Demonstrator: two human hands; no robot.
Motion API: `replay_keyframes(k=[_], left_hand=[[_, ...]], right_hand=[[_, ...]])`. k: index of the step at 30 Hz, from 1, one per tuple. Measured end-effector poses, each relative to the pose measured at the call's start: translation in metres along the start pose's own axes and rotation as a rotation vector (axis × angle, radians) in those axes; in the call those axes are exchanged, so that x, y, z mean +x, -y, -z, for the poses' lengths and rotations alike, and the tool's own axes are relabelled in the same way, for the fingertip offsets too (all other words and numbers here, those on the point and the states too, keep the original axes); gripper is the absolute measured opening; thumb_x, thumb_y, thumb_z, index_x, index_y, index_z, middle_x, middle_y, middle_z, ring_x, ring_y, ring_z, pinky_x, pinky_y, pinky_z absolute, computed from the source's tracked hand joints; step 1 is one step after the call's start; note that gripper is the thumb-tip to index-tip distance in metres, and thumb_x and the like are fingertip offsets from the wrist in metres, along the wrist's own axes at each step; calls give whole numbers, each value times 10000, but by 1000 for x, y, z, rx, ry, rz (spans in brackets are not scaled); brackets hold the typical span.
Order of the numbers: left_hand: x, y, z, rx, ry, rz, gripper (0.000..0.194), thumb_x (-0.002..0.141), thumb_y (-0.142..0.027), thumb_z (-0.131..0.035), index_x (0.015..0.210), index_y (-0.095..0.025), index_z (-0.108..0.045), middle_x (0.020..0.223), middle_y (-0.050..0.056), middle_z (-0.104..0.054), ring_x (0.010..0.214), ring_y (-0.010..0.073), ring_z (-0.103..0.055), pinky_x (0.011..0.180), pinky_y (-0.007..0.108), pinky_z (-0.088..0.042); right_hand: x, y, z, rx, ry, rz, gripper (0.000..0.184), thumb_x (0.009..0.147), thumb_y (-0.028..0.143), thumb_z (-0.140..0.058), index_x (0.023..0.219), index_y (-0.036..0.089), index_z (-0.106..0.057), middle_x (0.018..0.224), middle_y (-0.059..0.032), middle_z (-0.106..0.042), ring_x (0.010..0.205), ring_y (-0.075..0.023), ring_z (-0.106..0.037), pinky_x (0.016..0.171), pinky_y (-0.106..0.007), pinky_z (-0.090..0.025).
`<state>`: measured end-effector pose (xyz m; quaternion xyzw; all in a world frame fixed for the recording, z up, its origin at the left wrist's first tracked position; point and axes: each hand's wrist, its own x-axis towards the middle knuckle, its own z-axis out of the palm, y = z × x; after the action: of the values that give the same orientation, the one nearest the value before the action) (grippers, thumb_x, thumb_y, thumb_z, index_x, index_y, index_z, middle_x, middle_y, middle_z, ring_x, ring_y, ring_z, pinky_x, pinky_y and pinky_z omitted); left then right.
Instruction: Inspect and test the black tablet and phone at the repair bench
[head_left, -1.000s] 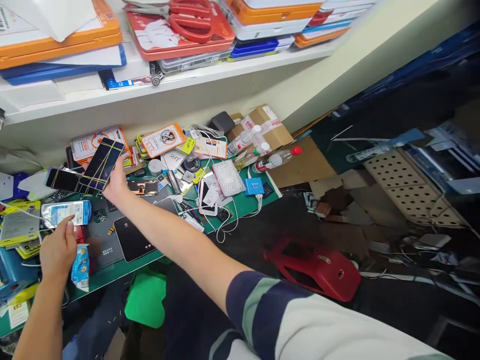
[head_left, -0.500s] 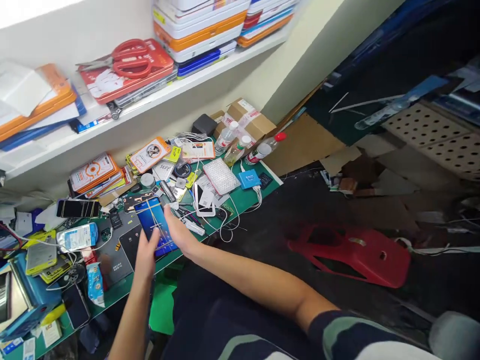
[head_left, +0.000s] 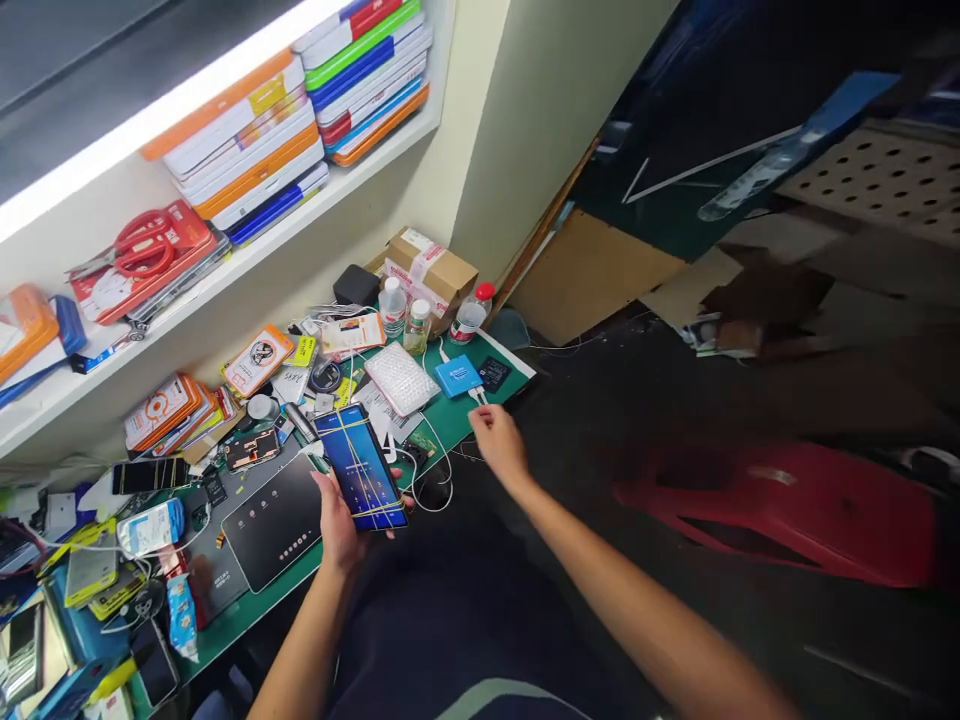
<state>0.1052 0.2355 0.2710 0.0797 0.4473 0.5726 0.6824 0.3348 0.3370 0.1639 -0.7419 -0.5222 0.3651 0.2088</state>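
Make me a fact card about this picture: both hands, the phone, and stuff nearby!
Left hand: holding the phone
Phone: lit blue screen, wrapped with yellowish bands
Right hand: at white cables beside a blue box; grip unclear
Near the box: bubble-wrapped packet, bottles
On the shelf: red scissors on a red case

no wording readable for certain, handwritten characters on a white packet (head_left: 291,384) unclear, white lettering on a blue box (head_left: 459,376) too small, red print on a carton's tape (head_left: 424,262) illegible, keypad characters on the phone (head_left: 361,468) blurred
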Motion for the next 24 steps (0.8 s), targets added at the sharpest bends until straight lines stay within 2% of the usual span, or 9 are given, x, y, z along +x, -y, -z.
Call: replay_keyframes(k=[2,4,8,12,16,18,21,24], left_hand=[[2,1,-16,-21,29,57,740,905,-799,-535,1268,-174,-694,1112,178,-762,1036,376,-763,551,340,-654],[3,4,-30,-17,93,95,803,905,-817,-507,1263,-126,-706,1166,218,-744,1049,403,-755,507,339,-644],[4,9,-52,-22,196,100,905,835,-873,-543,1303,-115,-702,1301,245,-697,1053,437,-743,464,361,-640],[3,19,-59,-42,208,60,935,854,-868,-513,1398,-118,-642,1381,261,-655,1057,433,-740,455,360,-638],[5,37,-52,-42,191,100,986,857,-882,-480,1416,-84,-622,1368,285,-654,1033,411,-747,453,340,-627],[8,48,-49,-27,195,147,1011,838,-902,-476,1406,-80,-629,1337,280,-672,1008,390,-754,463,337,-628],[14,63,-50,8,235,206,1012,839,-907,-459,1425,-96,-608,1307,269,-689,981,363,-758,478,334,-625],[24,74,-56,52,290,258,1006,860,-906,-407,1460,-116,-573,1301,267,-694,957,345,-766,481,314,-609]], right_hand=[[40,-37,1,-75,-7,-68,331,1019,403,-464,1138,123,-595,1139,-215,-663,1078,-316,-635,934,-413,-490],[63,-60,-6,-148,31,-95,333,984,381,-552,1175,110,-579,1159,-229,-652,1103,-339,-629,930,-427,-484],[71,-79,-19,-259,114,-78,346,980,319,-580,1241,94,-545,1228,-269,-619,1103,-378,-641,904,-456,-481],[68,-87,-12,-265,168,-21,213,1012,258,-503,1157,129,-593,1230,-245,-627,1131,-366,-645,954,-455,-462],[76,-86,-2,-178,200,-55,129,985,247,-536,1049,157,-602,1139,-222,-661,1175,-367,-626,995,-476,-453],[85,-82,2,-90,252,-131,109,981,262,-529,966,171,-588,980,-193,-682,1043,-347,-669,911,-466,-503],[100,-73,13,109,414,-234,180,968,263,-512,802,206,-549,770,-121,-654,730,-245,-669,690,-365,-542],[101,-67,32,305,586,-267,250,943,280,-539,704,211,-562,734,-111,-660,623,-195,-635,591,-311,-532]])
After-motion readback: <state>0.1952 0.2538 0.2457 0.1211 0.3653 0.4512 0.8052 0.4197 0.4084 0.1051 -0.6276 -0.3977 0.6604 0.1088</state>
